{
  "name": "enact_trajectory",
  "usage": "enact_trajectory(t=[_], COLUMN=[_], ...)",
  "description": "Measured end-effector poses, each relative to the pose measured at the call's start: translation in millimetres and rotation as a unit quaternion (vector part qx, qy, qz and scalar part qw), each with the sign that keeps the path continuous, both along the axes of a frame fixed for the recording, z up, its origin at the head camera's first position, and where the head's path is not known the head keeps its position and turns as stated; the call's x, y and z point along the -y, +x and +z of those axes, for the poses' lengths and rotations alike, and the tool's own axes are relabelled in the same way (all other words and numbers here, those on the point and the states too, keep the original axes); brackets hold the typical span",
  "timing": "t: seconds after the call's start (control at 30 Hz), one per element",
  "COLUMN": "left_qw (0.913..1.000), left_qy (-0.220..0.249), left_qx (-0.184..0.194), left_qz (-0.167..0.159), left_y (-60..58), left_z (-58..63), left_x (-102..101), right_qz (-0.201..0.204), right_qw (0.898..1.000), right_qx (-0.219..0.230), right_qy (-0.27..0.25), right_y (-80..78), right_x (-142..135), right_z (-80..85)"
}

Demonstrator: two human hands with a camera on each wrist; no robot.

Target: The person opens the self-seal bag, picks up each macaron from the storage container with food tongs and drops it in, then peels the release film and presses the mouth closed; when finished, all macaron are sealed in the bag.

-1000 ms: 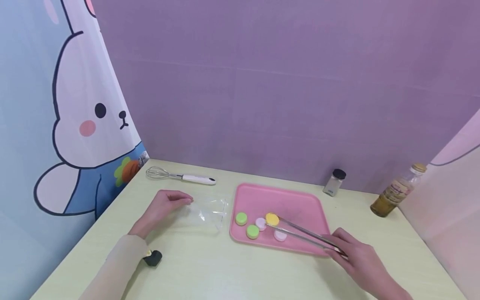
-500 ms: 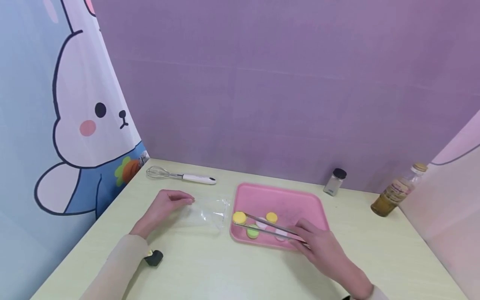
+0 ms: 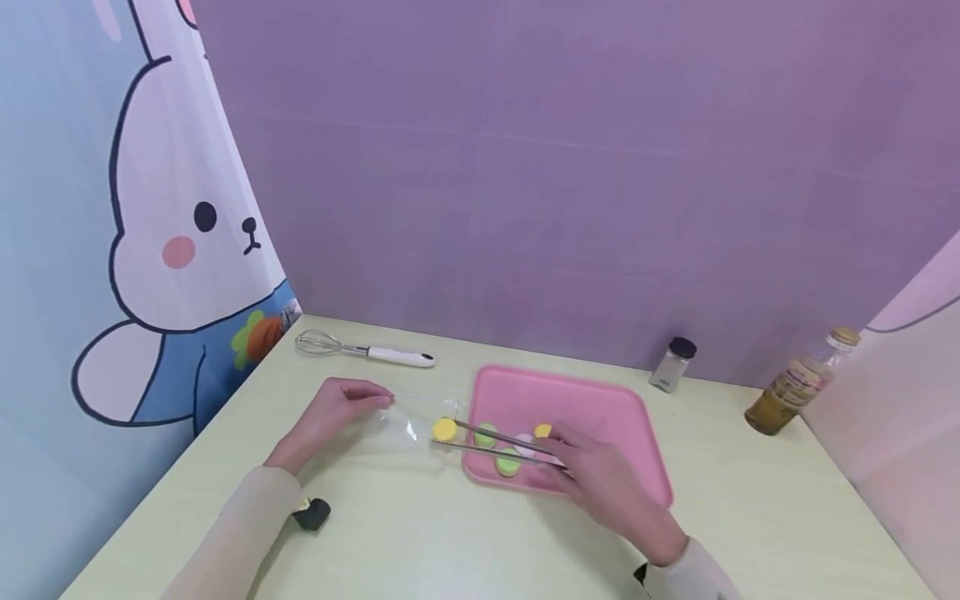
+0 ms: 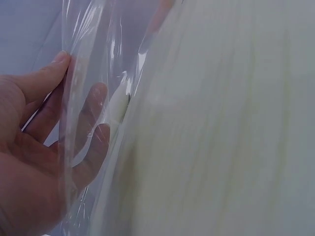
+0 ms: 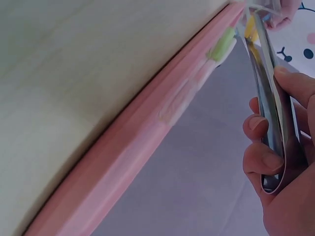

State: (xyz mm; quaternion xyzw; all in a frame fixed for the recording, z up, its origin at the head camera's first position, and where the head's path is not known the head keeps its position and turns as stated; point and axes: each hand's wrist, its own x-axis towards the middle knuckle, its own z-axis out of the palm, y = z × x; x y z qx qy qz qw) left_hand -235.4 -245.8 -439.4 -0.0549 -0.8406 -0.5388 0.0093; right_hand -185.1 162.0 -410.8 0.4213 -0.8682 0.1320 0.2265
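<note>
In the head view my left hand point(image 3: 341, 417) pinches the closed-off end of a clear plastic bag point(image 3: 405, 429) between thumb and fingers. The left wrist view shows the bag's film point(image 4: 83, 98) draped in front of some fingers. My right hand point(image 3: 603, 479) grips metal tongs point(image 3: 480, 450), whose tips hold a yellow macaron point(image 3: 444, 429) that overlaps the bag's mouth. Behind the tongs on the pink tray point(image 3: 592, 400) lie a green macaron point(image 3: 485, 434), another green macaron point(image 3: 507, 462), a lilac one point(image 3: 524, 444) and a yellow one point(image 3: 543, 431), partly covered by my right hand.
A whisk point(image 3: 401, 357) lies behind the left hand. At the back right stand a small black-capped jar point(image 3: 672, 367) and a corked bottle point(image 3: 795, 387). By my left sleeve sits a small black object point(image 3: 312, 514). A purple backdrop rises behind the table.
The tongs have carried the yellow macaron leftward from over the tray to the bag's mouth, my right hand moving with them. My left hand has stayed in place on the bag.
</note>
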Motion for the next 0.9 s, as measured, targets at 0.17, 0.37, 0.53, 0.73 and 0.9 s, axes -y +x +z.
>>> enact_trajectory(t=[0.17, 0.37, 0.53, 0.73, 0.9], left_qw=[1.0, 0.9999, 0.9999, 0.9999, 0.9998], left_qy=[-0.002, 0.0, 0.005, 0.006, 0.009], left_qx=[-0.003, -0.01, -0.007, 0.01, 0.011], left_qz=[-0.003, -0.01, -0.014, -0.011, -0.014], left_y=[1.1, 0.5, -0.5, -1.3, -1.0], left_z=[-1.3, -2.3, -1.0, -0.5, 0.0], left_x=[-1, -2, -4, -4, -4], right_qz=[-0.005, -0.009, -0.006, 0.009, 0.019], right_qw=[0.999, 0.999, 0.997, 0.997, 0.997], right_qx=[0.043, 0.034, 0.06, 0.063, 0.066], right_qy=[0.026, 0.038, 0.042, 0.04, 0.043], right_y=[-5.5, -7.9, -10.8, -18.1, -23.8], right_x=[19, 40, 57, 76, 87], right_z=[-2.4, -3.7, -2.5, -3.2, -5.5])
